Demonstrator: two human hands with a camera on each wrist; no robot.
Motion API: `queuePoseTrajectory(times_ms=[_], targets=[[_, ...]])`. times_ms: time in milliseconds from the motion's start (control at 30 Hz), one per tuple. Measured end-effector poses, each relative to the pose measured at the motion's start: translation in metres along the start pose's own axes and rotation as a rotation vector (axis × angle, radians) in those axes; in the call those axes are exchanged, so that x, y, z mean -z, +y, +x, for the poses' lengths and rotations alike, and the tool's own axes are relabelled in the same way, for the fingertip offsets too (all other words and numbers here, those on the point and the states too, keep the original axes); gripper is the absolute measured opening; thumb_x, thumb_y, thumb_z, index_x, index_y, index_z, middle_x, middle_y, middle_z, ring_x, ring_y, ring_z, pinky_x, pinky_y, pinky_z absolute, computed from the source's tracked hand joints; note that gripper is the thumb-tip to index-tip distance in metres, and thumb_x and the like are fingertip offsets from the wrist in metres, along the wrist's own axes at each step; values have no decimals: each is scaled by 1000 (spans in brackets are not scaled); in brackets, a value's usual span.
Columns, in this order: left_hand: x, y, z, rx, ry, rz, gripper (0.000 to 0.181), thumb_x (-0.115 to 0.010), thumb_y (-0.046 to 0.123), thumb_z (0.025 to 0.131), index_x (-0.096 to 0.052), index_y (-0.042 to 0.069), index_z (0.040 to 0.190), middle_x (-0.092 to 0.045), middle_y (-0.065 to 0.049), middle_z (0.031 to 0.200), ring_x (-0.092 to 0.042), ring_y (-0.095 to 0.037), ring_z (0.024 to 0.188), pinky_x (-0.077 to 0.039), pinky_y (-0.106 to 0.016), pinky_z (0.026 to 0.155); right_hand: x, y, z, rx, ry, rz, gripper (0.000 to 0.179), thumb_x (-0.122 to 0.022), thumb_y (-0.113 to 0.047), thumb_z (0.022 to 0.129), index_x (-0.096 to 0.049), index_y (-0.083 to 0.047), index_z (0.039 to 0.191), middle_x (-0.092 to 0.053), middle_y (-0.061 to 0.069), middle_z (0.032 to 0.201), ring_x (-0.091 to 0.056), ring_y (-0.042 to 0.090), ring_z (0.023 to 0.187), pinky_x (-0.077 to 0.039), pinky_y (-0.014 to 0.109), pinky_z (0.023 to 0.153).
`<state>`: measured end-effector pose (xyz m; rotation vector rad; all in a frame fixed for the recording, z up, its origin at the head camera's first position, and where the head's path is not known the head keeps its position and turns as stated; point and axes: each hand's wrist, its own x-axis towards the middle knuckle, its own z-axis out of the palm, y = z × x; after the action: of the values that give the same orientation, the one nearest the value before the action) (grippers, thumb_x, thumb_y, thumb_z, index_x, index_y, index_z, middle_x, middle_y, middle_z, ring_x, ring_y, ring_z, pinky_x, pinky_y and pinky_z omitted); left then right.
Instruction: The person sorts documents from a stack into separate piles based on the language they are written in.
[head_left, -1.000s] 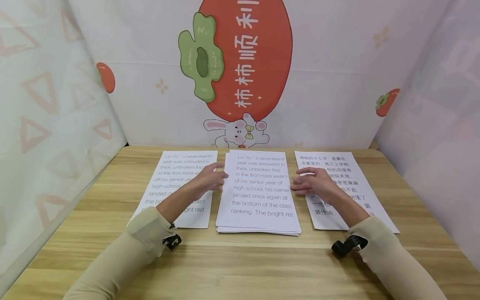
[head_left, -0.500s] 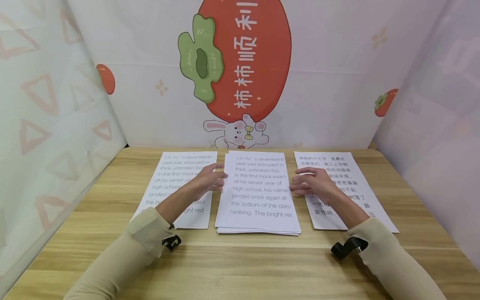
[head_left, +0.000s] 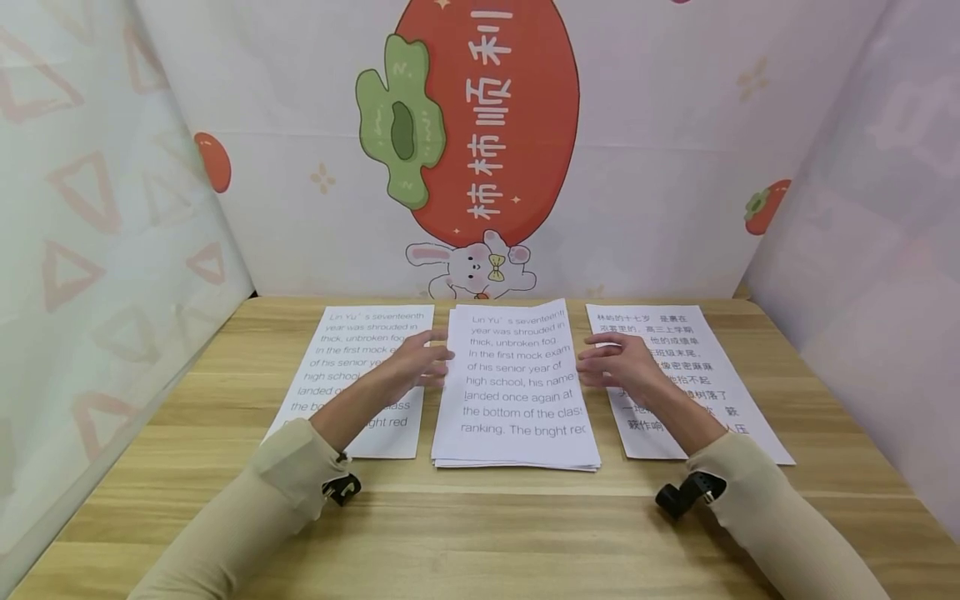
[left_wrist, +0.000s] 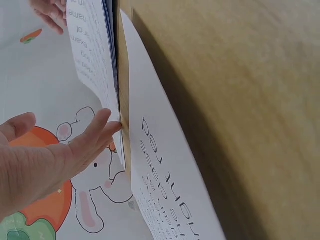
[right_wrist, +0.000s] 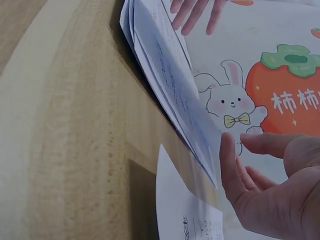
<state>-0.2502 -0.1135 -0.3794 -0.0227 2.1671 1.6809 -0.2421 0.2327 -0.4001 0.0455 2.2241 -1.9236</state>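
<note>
On the light-brown wooden table (head_left: 480, 542), between two hands, lies a pile of white paper sheets with English print (head_left: 517, 408). From where I stand, I notice one change: half a second ago the top sheet was lying flat, and now its upper right part is bent upward, so the printed lines curve there (the lower part looks flat as before). For the work, I judge this means that the top sheet is parting from those beneath, but only along that side.

The left hand (head_left: 420, 362) has rather straight fingers and grasps nothing; its fingertips touch the left edge of the pile. The right hand (head_left: 622, 362) is at the opposite edge with fingers loosely bent; whether they pinch the raised paper or only touch it, I cannot tell.

Now I count. Hands are two, with one small black device (head_left: 684, 493) near each sleeve cuff. Places with paper are three: the pile, one white sheet with English text (head_left: 367, 342) at left, and one white sheet with Chinese characters (head_left: 708, 375) at right, each partly covered by an arm. The pile has several sheets; their exact number I cannot see.
</note>
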Motion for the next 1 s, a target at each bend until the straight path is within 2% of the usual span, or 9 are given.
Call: queuePoseTrajectory(times_ms=[267, 400, 533, 767, 900, 1000], targets=[[-1, 0, 0, -5, -11, 8, 62, -53, 13, 105, -30, 4, 161, -48, -26, 152, -55, -42, 132, -55, -47, 106, -11, 2, 9, -24, -30, -90, 56, -70, 4, 94, -47, 12, 144, -67, 5, 94, -71, 12, 81, -65, 30, 76], [-1, 0, 1, -2, 9, 12, 61, -53, 12, 104, -32, 5, 161, -47, -26, 152, -53, -41, 134, -54, -46, 106, -13, 1, 10, -27, -62, -132, 54, -68, 5, 95, -47, 13, 144, -62, 9, 105, -67, 12, 85, -63, 26, 75], [-1, -1, 4, 3, 57, 9, 60, -53, 9, 101, -36, 4, 158, -47, -25, 152, -49, -41, 139, -50, -47, 110, -10, 0, 8, 20, -112, -163, 48, -63, 5, 98, -47, 14, 143, -57, 19, 120, -65, 15, 92, -61, 25, 76], [-2, -3, 10, 3, 106, 7, 59, -48, 7, 100, -36, 2, 158, -50, -27, 148, -50, -41, 138, -46, -46, 115, -6, 3, 3, 90, -155, -116, 43, -58, 10, 97, -50, 14, 139, -55, 17, 118, -64, 16, 93, -61, 28, 78], [-2, -1, 12, -3, 111, 22, 58, -49, 9, 102, -36, 4, 158, -52, -26, 145, -55, -39, 131, -52, -42, 109, -4, 1, 3, 124, -160, -76, 42, -57, 11, 97, -49, 15, 138, -55, 13, 113, -66, 15, 91, -61, 27, 78], [-1, 1, 13, -12, 127, 22, 57, -51, 7, 102, -38, 6, 158, -55, -24, 141, -61, -35, 120, -58, -38, 99, -3, -2, 3, 147, -157, -67, 41, -58, 11, 97, -49, 16, 137, -56, 10, 109, -65, 13, 90, -60, 25, 77]])
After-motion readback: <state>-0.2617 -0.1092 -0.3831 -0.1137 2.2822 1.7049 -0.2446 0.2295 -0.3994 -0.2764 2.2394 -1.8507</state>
